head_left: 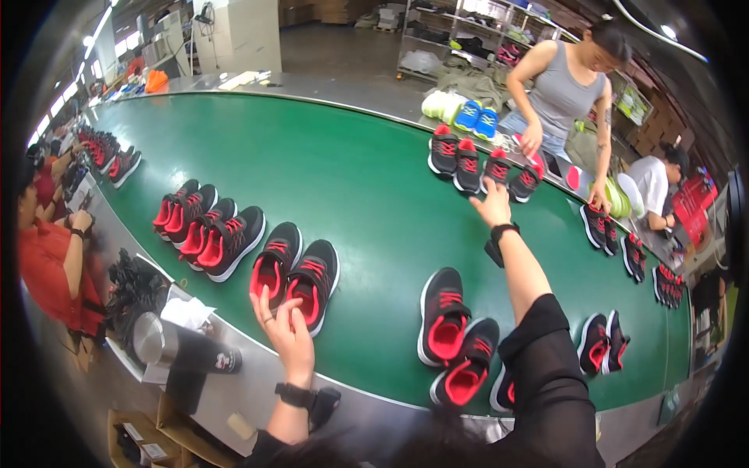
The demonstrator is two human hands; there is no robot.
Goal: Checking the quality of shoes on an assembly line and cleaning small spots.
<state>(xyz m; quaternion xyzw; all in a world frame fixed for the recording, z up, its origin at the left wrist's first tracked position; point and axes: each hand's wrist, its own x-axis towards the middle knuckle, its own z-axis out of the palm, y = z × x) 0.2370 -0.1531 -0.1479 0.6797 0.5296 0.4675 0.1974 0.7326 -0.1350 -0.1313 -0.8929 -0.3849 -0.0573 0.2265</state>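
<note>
Hiding most of one shoe (505,390): the black right sleeve (546,359)
Left hand (290,335): fingers loosely open over the black-red pair (314,269) on the green surface (374,195), contact unclear
Right hand (493,207): fingers part-spread at the far row of shoes (467,165), hold I can't tell

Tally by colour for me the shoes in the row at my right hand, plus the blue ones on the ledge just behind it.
Black-and-red shoes at your right hand: 4
Blue shoes on the ledge: 2
Total: 6
</note>
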